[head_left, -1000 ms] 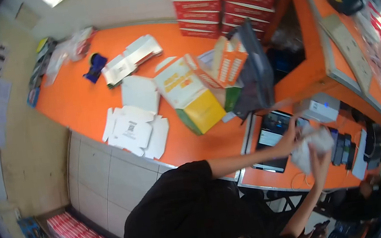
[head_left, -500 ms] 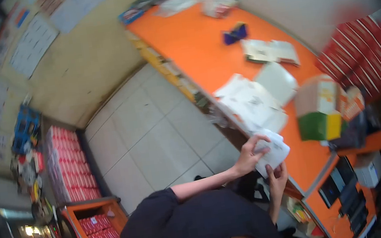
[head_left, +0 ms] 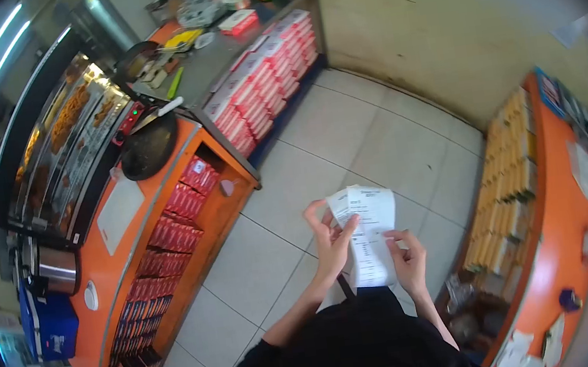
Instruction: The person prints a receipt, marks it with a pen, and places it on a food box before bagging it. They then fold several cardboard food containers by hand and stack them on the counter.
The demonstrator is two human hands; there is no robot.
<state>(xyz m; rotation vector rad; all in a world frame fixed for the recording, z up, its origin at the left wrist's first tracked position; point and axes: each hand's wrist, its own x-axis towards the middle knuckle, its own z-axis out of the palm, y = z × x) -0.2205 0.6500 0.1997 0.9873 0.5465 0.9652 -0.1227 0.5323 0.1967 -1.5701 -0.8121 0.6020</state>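
Note:
I hold long white paper receipts [head_left: 369, 231] up in front of my chest with both hands. My left hand [head_left: 331, 242] grips their left edge, thumb on the front. My right hand [head_left: 409, 259] pinches the lower right edge. The slips carry printed text and hang over the tiled floor [head_left: 348, 146].
An orange counter [head_left: 174, 229] with red boxes on its shelves stands to the left, a black pan [head_left: 150, 147] on top. Behind it is a glass food display [head_left: 58, 140]. Stacked red boxes [head_left: 258, 77] line the far wall. An orange shelf unit [head_left: 544, 225] curves along the right.
My view has swung from the orange table with flat boxes round to the open floor and the food counter. The receipts came from the till area and are now held upright in both hands.

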